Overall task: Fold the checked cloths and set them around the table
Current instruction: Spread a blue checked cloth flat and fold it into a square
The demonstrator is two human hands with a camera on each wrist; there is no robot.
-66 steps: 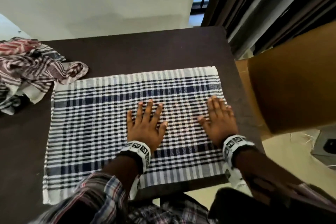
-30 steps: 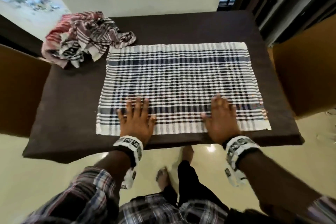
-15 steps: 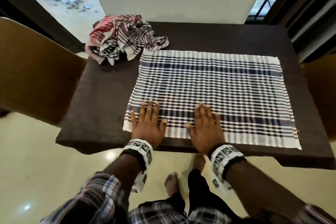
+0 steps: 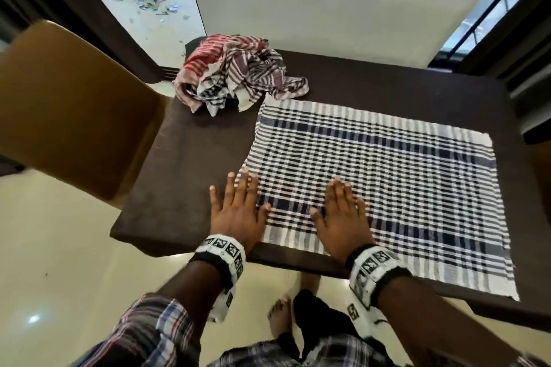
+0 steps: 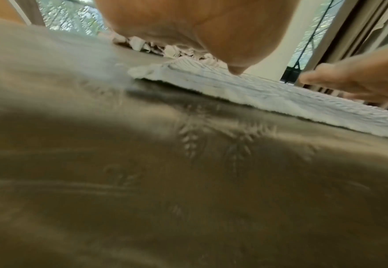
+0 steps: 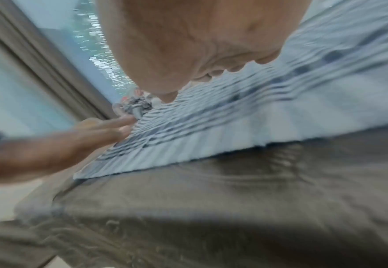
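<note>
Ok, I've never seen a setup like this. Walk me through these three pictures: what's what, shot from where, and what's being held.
No machine here: a person works with bare hands, wearing a camera on the head and one on each wrist. The head view looks down at a dark table. A blue checked cloth lies spread flat on it, with a heap of crumpled cloths at the far left corner. The left hand rests flat at the cloth's near left corner; the right hand lies flat on the cloth. Nothing is gripped. The blurry low pictures come from the wrist cameras, looking along each palm across the cloth. A brown chair stands to the left.
</note>
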